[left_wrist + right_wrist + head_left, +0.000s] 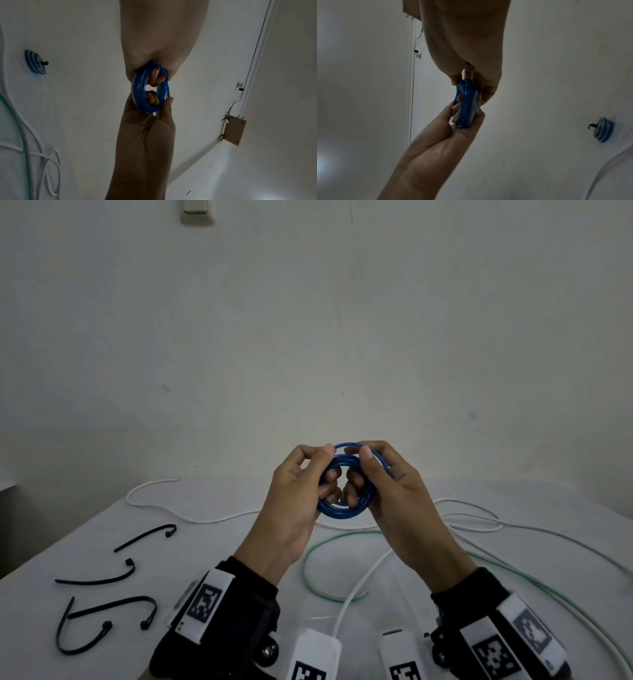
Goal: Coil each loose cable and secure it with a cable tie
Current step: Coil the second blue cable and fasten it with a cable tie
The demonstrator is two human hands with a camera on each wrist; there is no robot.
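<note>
**Blue coil held in both hands, tie not yet on**

Now both hands are up above the worktop (212, 542), and the blue cable (346, 510) sits wound into a tight ring between them. The left hand (301, 491) pinches the ring's left side, thumb on the near face and fingers poking through the middle; the right hand (394, 491) clamps the right side the same way, thumb pressed on top. From the left wrist view the turns lie neatly side by side, nothing springing loose that I can see.

Four black cable ties (99, 580) wait near the worktop's left edge, well apart from the hands. A white cable (191, 517) and a green cable (306, 573) sprawl uncoiled across the middle and right. A second blue coil (35, 62) lies further back, a black tie apparently on it.

My read: one hand should take over the whole ring, squeezing every turn together, before the other lets go to fetch a tie. Slacken early and the loops could fan out.
</note>
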